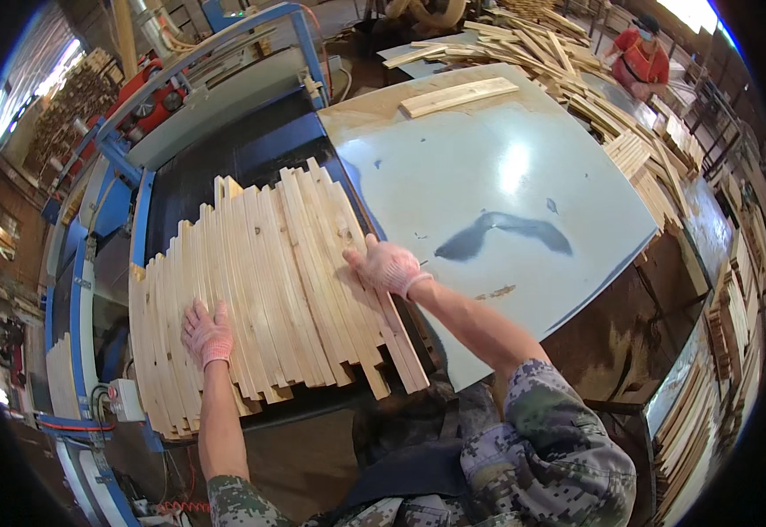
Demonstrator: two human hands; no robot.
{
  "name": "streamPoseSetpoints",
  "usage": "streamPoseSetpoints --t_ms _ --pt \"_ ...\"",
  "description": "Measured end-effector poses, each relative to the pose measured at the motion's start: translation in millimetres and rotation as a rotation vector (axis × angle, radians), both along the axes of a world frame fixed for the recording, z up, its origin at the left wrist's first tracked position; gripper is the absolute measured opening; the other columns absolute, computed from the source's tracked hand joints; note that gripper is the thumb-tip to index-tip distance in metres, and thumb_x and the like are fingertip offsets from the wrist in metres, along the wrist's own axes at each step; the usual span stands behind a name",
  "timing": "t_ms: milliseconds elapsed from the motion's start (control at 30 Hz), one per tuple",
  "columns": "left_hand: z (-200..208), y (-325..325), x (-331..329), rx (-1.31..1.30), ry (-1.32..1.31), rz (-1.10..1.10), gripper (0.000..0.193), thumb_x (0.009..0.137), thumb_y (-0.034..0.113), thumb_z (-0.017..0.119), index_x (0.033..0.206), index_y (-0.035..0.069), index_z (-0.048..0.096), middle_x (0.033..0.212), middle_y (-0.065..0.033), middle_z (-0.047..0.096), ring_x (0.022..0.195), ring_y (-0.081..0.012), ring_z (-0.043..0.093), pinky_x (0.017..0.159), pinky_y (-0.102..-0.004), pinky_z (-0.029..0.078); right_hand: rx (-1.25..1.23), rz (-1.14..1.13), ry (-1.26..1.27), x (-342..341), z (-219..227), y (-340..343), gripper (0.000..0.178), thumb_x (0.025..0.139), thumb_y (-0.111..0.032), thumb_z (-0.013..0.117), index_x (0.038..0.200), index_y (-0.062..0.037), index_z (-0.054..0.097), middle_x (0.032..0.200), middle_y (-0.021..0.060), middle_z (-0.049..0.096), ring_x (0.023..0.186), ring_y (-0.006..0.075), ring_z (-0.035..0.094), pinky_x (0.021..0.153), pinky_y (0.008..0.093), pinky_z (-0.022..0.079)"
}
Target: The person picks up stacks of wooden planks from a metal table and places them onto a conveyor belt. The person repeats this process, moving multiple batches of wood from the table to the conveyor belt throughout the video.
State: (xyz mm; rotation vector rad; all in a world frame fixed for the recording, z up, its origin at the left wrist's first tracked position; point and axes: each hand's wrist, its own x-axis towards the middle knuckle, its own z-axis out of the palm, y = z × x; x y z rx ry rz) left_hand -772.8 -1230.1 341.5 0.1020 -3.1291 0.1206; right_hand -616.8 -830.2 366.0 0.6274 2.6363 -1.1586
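A row of pale wooden strips [260, 281] lies side by side on the black bed of a machine, their ends uneven. My left hand [207, 332], in a pinkish knit glove, rests flat on the strips at the left with its fingers spread. In a similar glove, my right hand [387, 265] is against the outer right edge of the row. Its thumb reaches onto the wood and one finger points away from me; the remaining fingers are partly hidden. The rightmost strip [401, 338] sticks out toward me beyond most of the others.
A grey metal-topped table [506, 184] adjoins the row on the right, with one flat board [458, 97] at its far edge. The machine's blue frame [216, 57] rises at the far left. Loose wood strips [550, 53] pile up beyond, near a person in red [642, 66].
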Motion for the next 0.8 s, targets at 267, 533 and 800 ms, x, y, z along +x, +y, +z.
streamPoseSetpoints --t_ms 267,533,800 --pt "-5 -28 -1 0.152 -0.016 -0.080 0.084 0.108 0.069 0.035 0.169 0.011 0.030 0.176 -0.0184 0.025 0.162 -0.0356 0.021 0.133 -0.0490 0.017 -0.333 -0.022 0.579 170 -63 -17 0.072 0.104 -0.035 0.062 0.162 -0.0011 0.037 0.142 0.0273 0.060 0.130 0.0431 0.060 0.109 0.0454 0.049" --pt "12 -125 94 0.253 0.248 0.185 0.085 0.103 0.061 0.055 0.165 0.005 0.036 0.171 -0.0226 0.033 0.158 -0.0390 0.031 0.131 -0.0485 0.023 0.126 0.281 0.309 249 -67 -44 0.125 0.076 -0.051 0.091 0.166 0.0047 0.023 0.163 0.0258 0.041 0.152 0.0389 0.039 0.126 0.0469 0.035" --pt "32 -253 138 0.169 0.334 0.487 0.093 0.093 0.058 0.068 0.166 0.011 0.034 0.171 -0.0157 0.037 0.159 -0.0357 0.031 0.130 -0.0524 0.023 0.057 0.311 0.464 176 -62 -41 0.131 0.057 -0.021 0.100 0.166 -0.0020 0.029 0.156 0.0195 0.052 0.144 0.0393 0.049 0.122 0.0439 0.041"
